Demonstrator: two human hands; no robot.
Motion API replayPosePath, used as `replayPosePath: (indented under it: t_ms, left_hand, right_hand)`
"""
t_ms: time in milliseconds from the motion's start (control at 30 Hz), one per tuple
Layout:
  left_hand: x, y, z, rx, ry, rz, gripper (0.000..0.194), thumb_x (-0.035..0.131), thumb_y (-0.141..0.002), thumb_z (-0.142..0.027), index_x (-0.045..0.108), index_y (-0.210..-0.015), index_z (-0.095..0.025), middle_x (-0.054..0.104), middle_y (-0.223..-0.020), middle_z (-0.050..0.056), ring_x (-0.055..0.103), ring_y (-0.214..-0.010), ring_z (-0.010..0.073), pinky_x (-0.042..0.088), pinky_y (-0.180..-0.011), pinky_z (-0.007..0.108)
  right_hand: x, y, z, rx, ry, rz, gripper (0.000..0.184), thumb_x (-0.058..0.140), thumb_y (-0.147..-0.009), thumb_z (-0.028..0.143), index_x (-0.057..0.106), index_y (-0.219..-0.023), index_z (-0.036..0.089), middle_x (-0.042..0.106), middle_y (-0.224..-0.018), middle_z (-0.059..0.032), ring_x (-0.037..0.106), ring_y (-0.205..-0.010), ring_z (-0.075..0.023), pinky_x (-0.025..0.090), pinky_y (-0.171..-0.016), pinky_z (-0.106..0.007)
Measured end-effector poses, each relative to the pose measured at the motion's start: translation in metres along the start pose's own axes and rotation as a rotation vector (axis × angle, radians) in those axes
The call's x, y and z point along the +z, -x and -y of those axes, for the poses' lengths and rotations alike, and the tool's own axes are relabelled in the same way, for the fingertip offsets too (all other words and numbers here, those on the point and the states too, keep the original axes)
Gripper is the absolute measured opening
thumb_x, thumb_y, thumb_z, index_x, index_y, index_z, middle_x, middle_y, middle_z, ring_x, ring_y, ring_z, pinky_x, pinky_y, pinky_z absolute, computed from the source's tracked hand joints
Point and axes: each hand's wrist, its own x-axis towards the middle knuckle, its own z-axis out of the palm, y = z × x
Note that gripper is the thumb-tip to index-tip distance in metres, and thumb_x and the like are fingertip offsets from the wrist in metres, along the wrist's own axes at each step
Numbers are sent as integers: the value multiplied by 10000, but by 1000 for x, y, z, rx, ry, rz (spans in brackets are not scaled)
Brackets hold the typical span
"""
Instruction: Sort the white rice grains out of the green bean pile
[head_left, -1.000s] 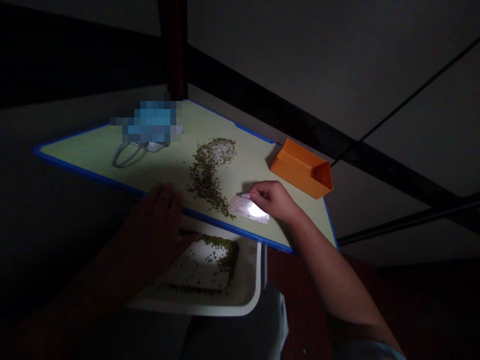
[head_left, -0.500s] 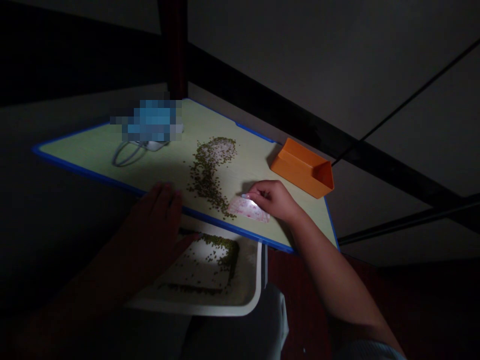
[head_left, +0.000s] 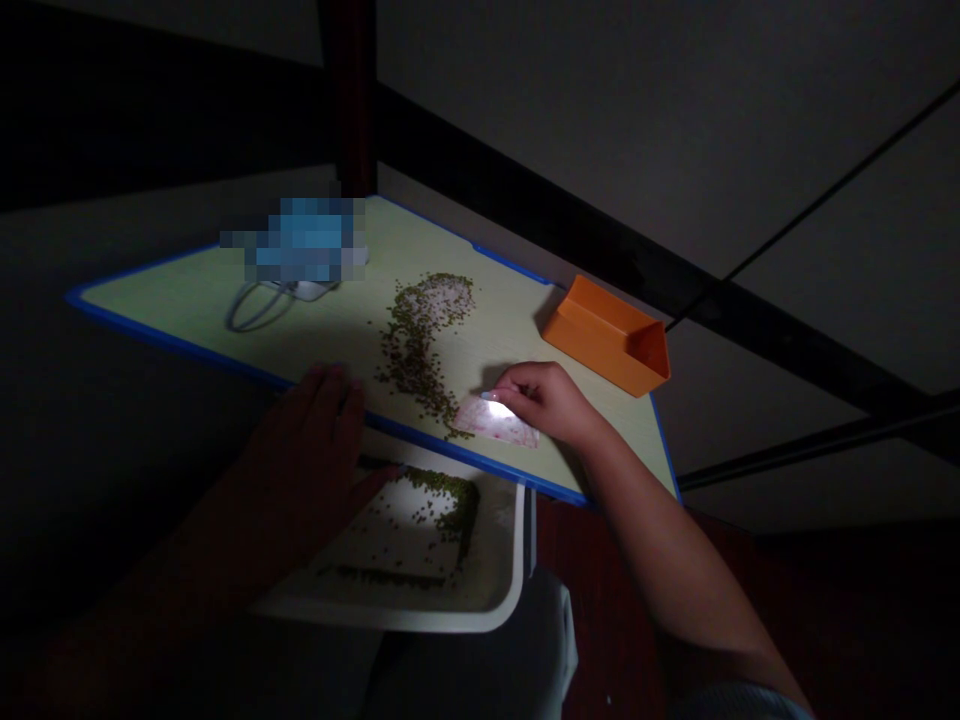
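Note:
My right hand [head_left: 546, 398] pinches a pink-and-white patterned card [head_left: 495, 425] by its upper edge, its lower edge against the pale board [head_left: 345, 370]. Glare whitens part of the card. Just left of it, a curved trail of small green beans [head_left: 416, 360], mung beans by their look, runs toward the board's front edge. Whitish grains are mixed in at the trail's far end. In shadow, my left hand [head_left: 311, 455] lies with fingers over the blue front rim and thumb stretched away from them. That thumb is above a white tray [head_left: 506, 590] with more green beans inside.
An orange open box [head_left: 607, 335] stands at the board's right back edge. Toward the back left sits a blurred-out blue object [head_left: 304, 240] with a grey loop. Dark wall panels rise behind the board, and my clothed leg [head_left: 480, 650] is below the tray.
Hardly anything differs. The card has tilted slightly under the right fingers, and its bright glare has shifted; my left hand and the bean trail stay in place.

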Motion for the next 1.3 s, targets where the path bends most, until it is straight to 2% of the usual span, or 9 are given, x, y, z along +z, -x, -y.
replayPosePath:
  t_ms: [100, 333, 567, 733, 833, 1100, 1300]
  left_hand:
    - [1, 0, 0, 2, 4, -2, 793, 425, -749, -525, 282, -1360, -40, 328, -1460, 219, 195, -1386, 345, 225, -1165, 467]
    - [0, -2, -1, 28, -75, 47, 787, 387, -776, -526, 323, -1308, 49, 351, -1404, 319, 221, -1376, 393, 250, -1140, 506]
    - [-3, -2, -3, -5, -5, 6, 779, 420, -741, -529, 325, -1339, -40, 361, -1437, 231, 230, -1378, 348, 270, -1143, 483]
    - [-3, -3, -4, 2, 7, 2, 816, 477, -707, -522, 346, -1319, 2, 371, -1416, 265, 228, -1369, 370, 254, -1150, 489]
    - [-1, -2, -2, 16, -24, 14, 809, 455, -733, -520, 326, -1321, 21, 351, -1421, 285, 211, -1378, 371, 249, -1148, 493]
    - [-1, -1, -1, 0, 5, 35, 790, 381, -769, -535, 290, -1344, -2, 320, -1452, 258, 184, -1393, 359, 208, -1169, 478]
    - [1, -2, 1, 28, -67, 49, 784, 423, -764, -517, 302, -1331, 10, 346, -1427, 280, 201, -1392, 368, 237, -1154, 487]
  right_hand:
    - [1, 0, 0, -9, -5, -2, 280, 537, -855, 354, 579, -678, 142, 509, -593, 13, 421, -549, -84, 291, -542, -208]
    - [2, 1, -1, 1, -5, -1, 300, 544, -845, 383, 567, -661, 146, 480, -566, 26, 389, -523, -76, 271, -521, -205]
    - [3, 1, -1, -6, -32, 30, 320, 535, -846, 401, 559, -653, 147, 454, -556, 32, 373, -519, -76, 257, -519, -214]
    - [3, 1, 2, -6, -39, 41, 299, 545, -841, 372, 546, -638, 152, 434, -547, 39, 365, -510, -73, 259, -520, -213]
    - [2, 1, 3, -14, -42, 49, 308, 544, -839, 365, 520, -612, 159, 412, -532, 47, 354, -499, -69, 255, -516, -213]
    - [4, 0, 5, -2, -53, 73, 325, 545, -834, 377, 483, -591, 170, 412, -520, 51, 342, -491, -66, 248, -518, -225]
    - [4, 0, 5, -15, -51, 75, 321, 546, -833, 360, 468, -587, 171, 402, -520, 54, 338, -492, -64, 247, -519, -226]
